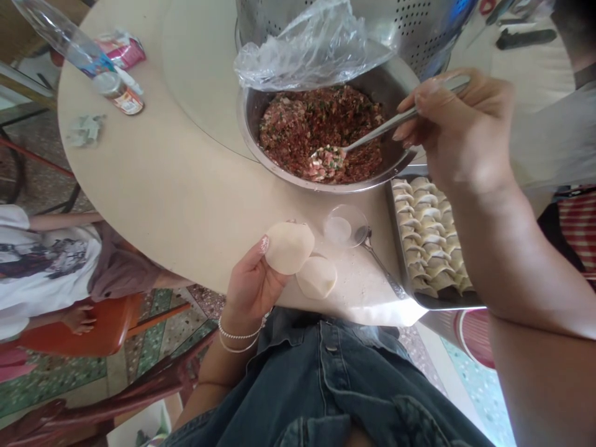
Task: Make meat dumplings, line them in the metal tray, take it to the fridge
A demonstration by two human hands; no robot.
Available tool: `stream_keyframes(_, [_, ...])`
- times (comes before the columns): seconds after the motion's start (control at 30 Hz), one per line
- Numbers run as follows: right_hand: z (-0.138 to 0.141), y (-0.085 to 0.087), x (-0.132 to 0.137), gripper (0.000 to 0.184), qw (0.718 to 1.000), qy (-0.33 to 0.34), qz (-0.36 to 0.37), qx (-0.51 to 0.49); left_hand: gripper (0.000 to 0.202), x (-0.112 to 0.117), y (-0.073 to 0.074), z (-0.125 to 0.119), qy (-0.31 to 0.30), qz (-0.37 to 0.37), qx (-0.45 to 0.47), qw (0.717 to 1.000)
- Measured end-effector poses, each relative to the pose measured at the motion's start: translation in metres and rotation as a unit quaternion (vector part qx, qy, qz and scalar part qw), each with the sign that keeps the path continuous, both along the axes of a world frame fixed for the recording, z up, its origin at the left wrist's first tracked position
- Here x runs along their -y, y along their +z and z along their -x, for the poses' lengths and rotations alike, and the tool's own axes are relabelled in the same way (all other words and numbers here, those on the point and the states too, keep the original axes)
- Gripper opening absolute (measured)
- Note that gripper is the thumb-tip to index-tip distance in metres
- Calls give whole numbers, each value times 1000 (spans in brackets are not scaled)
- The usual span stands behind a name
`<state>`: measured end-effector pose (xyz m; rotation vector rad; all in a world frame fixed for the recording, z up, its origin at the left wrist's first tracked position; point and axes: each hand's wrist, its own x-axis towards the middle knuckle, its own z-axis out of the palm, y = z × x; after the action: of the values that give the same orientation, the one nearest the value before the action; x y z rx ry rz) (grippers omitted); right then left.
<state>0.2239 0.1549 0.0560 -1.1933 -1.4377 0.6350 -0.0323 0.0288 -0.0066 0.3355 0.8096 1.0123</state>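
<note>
In my left hand (255,279) lies a round dumpling wrapper (289,248), pinched at its edge by the thumb over the table's front edge. My right hand (465,121) grips the handle of a spoon (382,130). The spoon's bowl carries a lump of minced meat filling (328,161) with green bits, just over the rest of the filling in a steel bowl (321,186). Another wrapper (316,277) rests on the table beside my left hand. Rows of folded dumplings (426,236) fill a metal tray (399,248) under my right forearm.
A clear plastic cup (345,226) and a second spoon (384,267) lie between wrappers and tray. Plastic film (307,49) covers the bowl's far rim, before a perforated steel pot (410,25). A bottle (60,37) and jar (118,93) are far left. A person (51,248) sits at left.
</note>
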Motion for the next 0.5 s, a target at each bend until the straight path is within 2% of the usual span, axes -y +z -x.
stream_keyframes(0.2, [-4, -2, 0, 16, 998, 16, -52, -37, 39, 1, -3, -1, 7, 0, 14, 1000])
stream_keyframes(0.5, [-4, -1, -1, 17, 990, -6, -34, -136, 45, 2, 9, -4, 34, 41, 75, 996])
